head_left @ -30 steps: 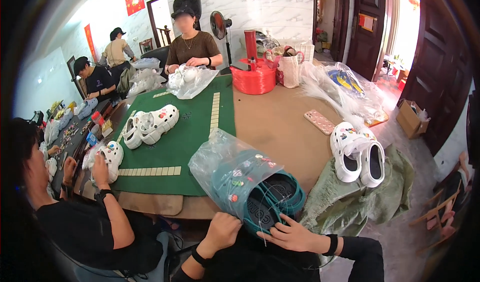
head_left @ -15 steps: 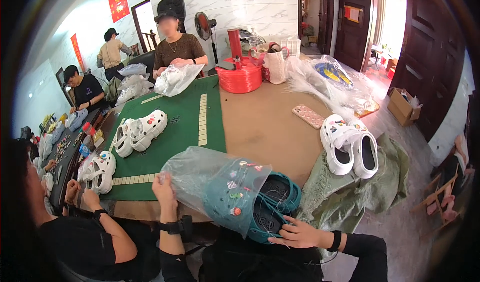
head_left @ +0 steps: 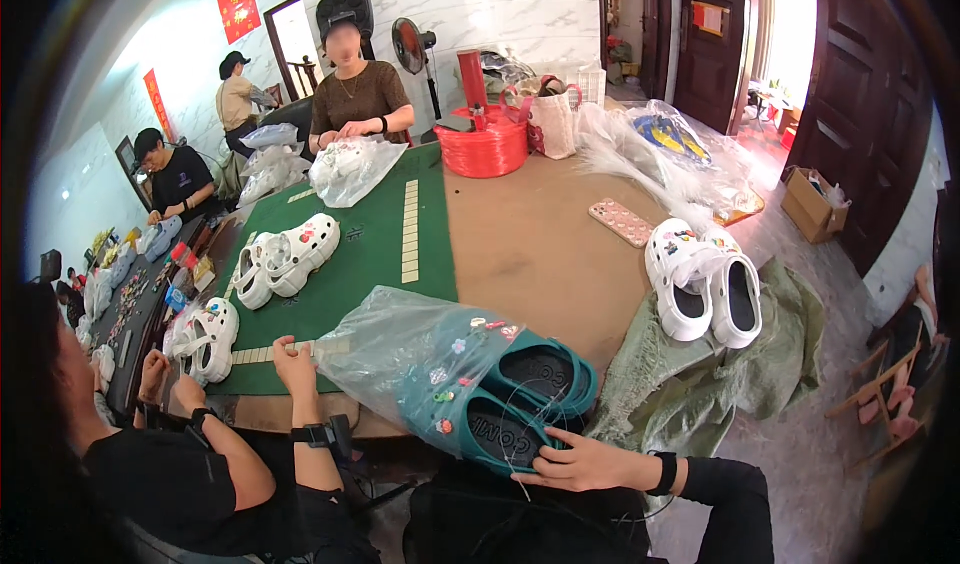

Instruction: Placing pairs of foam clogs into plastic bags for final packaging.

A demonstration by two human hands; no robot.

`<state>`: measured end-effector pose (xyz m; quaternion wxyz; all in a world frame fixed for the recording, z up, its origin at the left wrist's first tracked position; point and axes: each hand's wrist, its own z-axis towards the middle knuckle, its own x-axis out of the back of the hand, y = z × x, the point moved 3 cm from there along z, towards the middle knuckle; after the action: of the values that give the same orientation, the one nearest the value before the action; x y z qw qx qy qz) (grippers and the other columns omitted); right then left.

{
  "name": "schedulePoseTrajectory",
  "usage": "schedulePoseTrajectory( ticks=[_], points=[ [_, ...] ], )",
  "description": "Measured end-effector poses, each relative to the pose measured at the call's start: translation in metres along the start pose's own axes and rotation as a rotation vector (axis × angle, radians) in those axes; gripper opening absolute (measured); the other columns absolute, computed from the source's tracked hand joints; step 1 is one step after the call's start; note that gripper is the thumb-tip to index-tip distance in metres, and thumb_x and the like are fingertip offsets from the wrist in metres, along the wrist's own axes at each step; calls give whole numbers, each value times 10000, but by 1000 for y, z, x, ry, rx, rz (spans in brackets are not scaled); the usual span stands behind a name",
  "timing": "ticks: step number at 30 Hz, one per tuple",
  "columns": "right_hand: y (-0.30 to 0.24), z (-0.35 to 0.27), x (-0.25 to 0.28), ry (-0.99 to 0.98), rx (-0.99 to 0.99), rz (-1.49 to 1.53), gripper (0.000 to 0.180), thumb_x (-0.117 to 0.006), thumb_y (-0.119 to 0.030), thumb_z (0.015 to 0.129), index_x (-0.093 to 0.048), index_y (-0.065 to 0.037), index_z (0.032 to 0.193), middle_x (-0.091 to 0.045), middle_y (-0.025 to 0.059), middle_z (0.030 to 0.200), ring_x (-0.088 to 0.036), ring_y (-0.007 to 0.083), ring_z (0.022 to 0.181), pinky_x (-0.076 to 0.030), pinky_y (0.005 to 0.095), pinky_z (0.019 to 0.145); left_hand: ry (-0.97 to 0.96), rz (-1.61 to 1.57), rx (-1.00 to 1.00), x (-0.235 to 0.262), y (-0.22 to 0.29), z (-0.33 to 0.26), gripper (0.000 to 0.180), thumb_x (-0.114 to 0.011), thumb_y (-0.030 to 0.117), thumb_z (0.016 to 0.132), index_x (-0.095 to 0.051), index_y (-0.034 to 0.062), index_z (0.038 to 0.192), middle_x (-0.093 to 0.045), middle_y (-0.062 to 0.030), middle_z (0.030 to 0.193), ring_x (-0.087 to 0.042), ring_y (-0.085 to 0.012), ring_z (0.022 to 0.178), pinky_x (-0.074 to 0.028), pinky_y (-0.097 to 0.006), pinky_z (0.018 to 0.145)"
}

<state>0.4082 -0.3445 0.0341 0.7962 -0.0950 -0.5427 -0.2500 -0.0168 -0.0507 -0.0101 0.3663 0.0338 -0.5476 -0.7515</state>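
A pair of teal clogs [head_left: 470,426] with small colourful charms lies at the table's near edge, toes to the left. Over the toe half sits a clear plastic bag [head_left: 375,349]; the heels and dark insoles stick out of its mouth. My left hand [head_left: 295,366] is closed at the bag's far left corner, fingertips pinched on the film. On the near clog's heel rim, my right hand [head_left: 585,464] grips with thumb and fingers. Thin clear strands [head_left: 520,419] hang across the heels.
White clogs [head_left: 288,254] stand on the green mat [head_left: 375,254]; another white pair [head_left: 705,289] sits right on a green woven sack [head_left: 650,394]. A pink phone case [head_left: 620,222] and red twine roll [head_left: 482,149] lie farther back. Co-workers sit left and across, one beside my left arm.
My left hand has moved left, drawing the bag's corner out. The clogs have turned slightly and their insoles show more. The person across has raised their head.
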Motion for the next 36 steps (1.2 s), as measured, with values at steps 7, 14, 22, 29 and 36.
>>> schedulePoseTrajectory(
  ticks=[7, 14, 22, 29, 36],
  points=[
    [7, -1, 4, -88, 27, 27, 595, -525, -163, 824, -395, -62, 1396, -442, 56, 1004, -484, 183, 1005, -408, 459, 1012, -579, 24, 629, -7, 18, -21, 219, -660, 221, 836, -621, 25, 925, -599, -70, 698, -573, -150, 643, -483, -308, 606],
    [6, -6, 1, -67, 19, 29, 584, -513, -150, 836, -394, -76, 1403, -446, 51, 990, -493, 177, 1012, -411, 459, 1005, -306, -518, 610, 14, 11, 12, 213, -577, 3, 818, -543, 53, 1022, -573, -23, 721, -512, -113, 591, -370, -225, 501],
    [10, -6, 2, -81, 32, 28, 570, -525, -142, 823, -434, -102, 1383, -454, 30, 968, -499, 152, 987, -427, 435, 991, -517, 110, 56, -52, 70, 46, 357, -629, 292, 875, -665, -44, 989, -678, -111, 915, -608, -169, 844, -463, -285, 751],
    [5, 5, -2, -36, 61, 89, 540, -533, -140, 813, -482, -86, 1348, -471, 33, 986, -495, 150, 985, -438, 417, 982, -679, 415, 110, -133, 28, 96, 416, -626, 366, 847, -668, -20, 996, -680, -163, 925, -638, -234, 862, -471, -355, 774],
    [4, 8, 0, -70, -16, 117, 554, -514, -152, 821, -455, -78, 1367, -459, 46, 990, -483, 154, 996, -434, 429, 981, -386, 380, -198, -180, 149, 64, 266, -636, 240, 822, -633, 73, 1029, -674, -122, 922, -631, -293, 902, -418, -466, 807]
  ],
)
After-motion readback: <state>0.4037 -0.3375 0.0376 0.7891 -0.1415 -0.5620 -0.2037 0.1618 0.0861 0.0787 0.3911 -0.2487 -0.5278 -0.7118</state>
